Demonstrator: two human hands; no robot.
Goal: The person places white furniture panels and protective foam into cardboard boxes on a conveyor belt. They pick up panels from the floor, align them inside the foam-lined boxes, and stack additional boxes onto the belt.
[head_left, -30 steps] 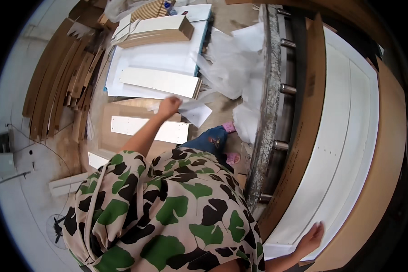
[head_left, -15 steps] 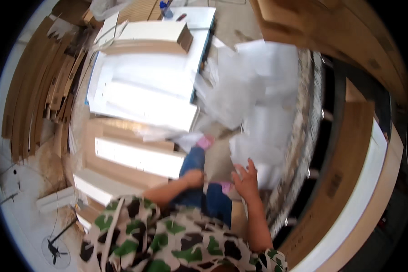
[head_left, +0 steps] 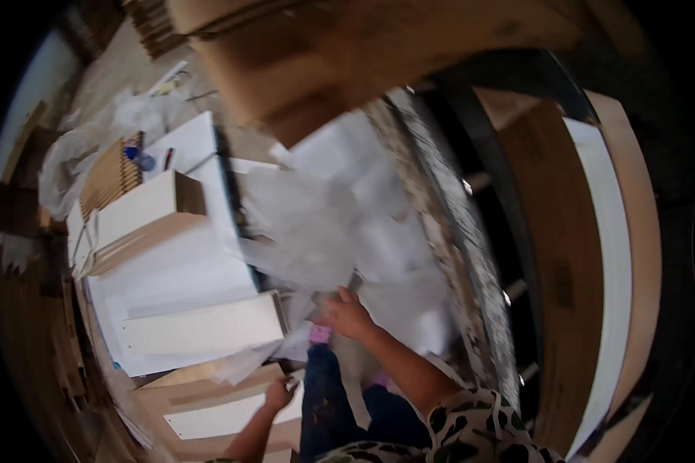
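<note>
My right hand (head_left: 346, 315) reaches forward to a heap of crumpled white wrapping sheets (head_left: 309, 231) and pinches the lower edge of one sheet between thumb and fingers. My left hand (head_left: 279, 393) is lower and to the left, with its fingers curled. It sits beside the edge of a long white panel (head_left: 208, 417) that lies on brown cardboard. The blur hides whether it holds anything small. My legs in blue trousers (head_left: 324, 409) and a pink shoe (head_left: 319, 333) lie between the two hands.
Flat white boards (head_left: 201, 332) and an open white box part (head_left: 147, 204) are stacked on the left. A speckled stone-like slab edge (head_left: 455, 255) runs along the right, with tall brown and white panels (head_left: 602, 255) beyond it. A large cardboard piece (head_left: 347, 62) hangs overhead, and a blue item (head_left: 135, 154) lies far left.
The view has swung right and forward. My right hand has come off the white panel at the right and moved to the wrapping sheets. My left hand has drawn back toward my knees.
</note>
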